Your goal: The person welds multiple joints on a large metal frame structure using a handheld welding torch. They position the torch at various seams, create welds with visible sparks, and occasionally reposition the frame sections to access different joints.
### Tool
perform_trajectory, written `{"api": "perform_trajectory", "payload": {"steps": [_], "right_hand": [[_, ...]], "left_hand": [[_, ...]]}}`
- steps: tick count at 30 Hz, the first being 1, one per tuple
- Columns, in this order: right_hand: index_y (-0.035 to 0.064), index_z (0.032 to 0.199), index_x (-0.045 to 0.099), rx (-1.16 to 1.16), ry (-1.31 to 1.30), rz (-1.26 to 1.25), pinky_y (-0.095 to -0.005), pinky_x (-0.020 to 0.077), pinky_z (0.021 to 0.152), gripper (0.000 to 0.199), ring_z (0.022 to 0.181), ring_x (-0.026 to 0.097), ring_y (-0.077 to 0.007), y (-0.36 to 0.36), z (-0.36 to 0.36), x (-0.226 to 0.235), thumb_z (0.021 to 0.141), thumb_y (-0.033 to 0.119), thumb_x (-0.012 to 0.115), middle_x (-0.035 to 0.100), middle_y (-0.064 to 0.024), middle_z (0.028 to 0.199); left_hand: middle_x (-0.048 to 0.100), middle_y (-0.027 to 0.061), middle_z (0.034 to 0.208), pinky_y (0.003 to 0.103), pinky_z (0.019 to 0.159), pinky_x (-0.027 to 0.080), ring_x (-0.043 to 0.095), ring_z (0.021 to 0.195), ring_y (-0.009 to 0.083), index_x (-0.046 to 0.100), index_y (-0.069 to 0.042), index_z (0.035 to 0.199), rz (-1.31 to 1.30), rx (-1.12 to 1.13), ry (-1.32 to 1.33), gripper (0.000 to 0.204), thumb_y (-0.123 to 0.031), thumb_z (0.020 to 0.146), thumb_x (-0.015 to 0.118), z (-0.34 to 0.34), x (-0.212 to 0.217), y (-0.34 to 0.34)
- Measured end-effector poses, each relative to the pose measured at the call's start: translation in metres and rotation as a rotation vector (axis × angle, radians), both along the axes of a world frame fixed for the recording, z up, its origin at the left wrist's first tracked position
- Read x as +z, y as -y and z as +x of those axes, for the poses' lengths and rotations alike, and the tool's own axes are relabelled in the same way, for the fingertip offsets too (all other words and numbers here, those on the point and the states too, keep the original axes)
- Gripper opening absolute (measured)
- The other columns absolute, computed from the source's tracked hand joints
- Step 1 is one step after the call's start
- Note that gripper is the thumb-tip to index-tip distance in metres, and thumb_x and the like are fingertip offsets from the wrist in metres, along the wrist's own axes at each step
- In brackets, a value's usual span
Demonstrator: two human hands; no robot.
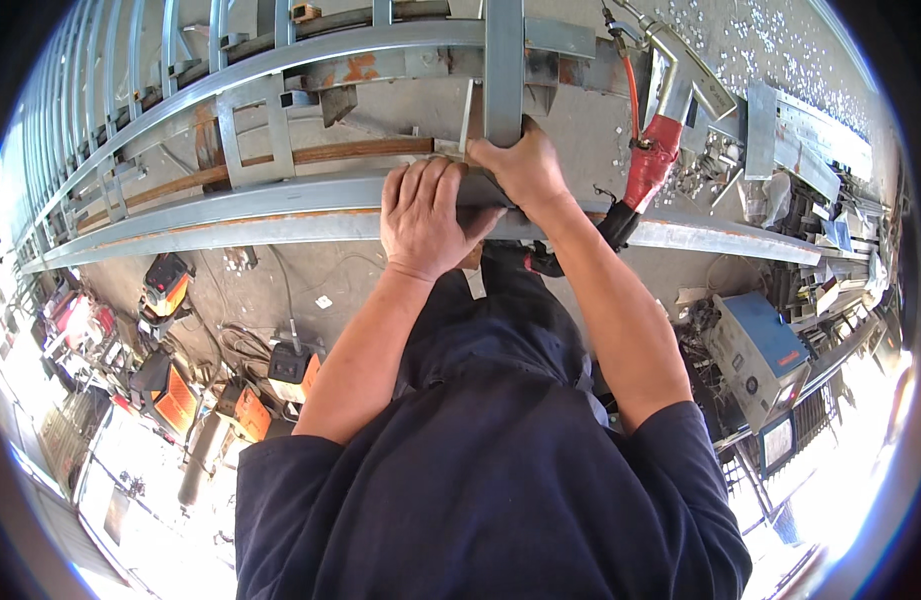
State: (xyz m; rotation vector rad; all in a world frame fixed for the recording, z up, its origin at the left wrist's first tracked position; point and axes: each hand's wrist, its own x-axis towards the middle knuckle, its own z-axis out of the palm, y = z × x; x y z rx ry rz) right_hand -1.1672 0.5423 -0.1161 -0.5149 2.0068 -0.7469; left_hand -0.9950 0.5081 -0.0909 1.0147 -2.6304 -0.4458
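A long grey steel frame of rails and upright bars lies across the upper half of the head view. My left hand (427, 215) lies palm down over the near horizontal rail (230, 210), fingers curled over its top edge. My right hand (521, 165) grips the foot of a vertical steel bar (503, 60) where it meets that rail. The two hands touch each other at the joint. A thin pale strip (466, 115) stands just left of the bar. My dark blue clothing fills the lower middle.
A red-handled tool with a red hose (655, 150) hangs on the frame to the right. A blue-topped machine (755, 350) stands at the lower right. Orange and black machines (170, 285) and cables lie on the concrete floor at the left. Small metal scraps litter the upper right.
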Motion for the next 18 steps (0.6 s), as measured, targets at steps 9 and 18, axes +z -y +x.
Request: {"api": "perform_trajectory", "payload": {"steps": [9, 18], "right_hand": [[-0.0081, 0.118, 0.067, -0.045, 0.029, -0.073, -0.0441, 0.0575, 0.091, 0.068, 0.102, 0.074, -0.0378, 0.001, -0.004, -0.004, 0.074, 0.041, 0.084, 0.076, -0.0268, 0.107], [-0.0078, 0.148, 0.048, 0.078, 0.44, 0.039, -0.0402, 0.0533, 0.098, 0.103, 0.114, 0.068, -0.0343, -0.01, -0.025, 0.03, 0.07, 0.039, 0.095, 0.07, -0.0272, 0.127]], "left_hand": [[0.066, 0.0078, 0.119, 0.049, 0.109, 0.041, 0.061, 0.117, 0.0299, 0.064, -0.008, 0.119, 0.019, -0.012, -0.026, 0.067, -0.054, 0.076, 0.085, -0.003, 0.001, 0.003], [0.07, 0.0163, 0.111, 0.049, 0.098, 0.049, 0.064, 0.109, 0.0362, 0.068, -0.001, 0.108, 0.244, -0.212, 0.287, 0.062, -0.049, 0.074, 0.087, -0.019, 0.045, 0.029]]}}
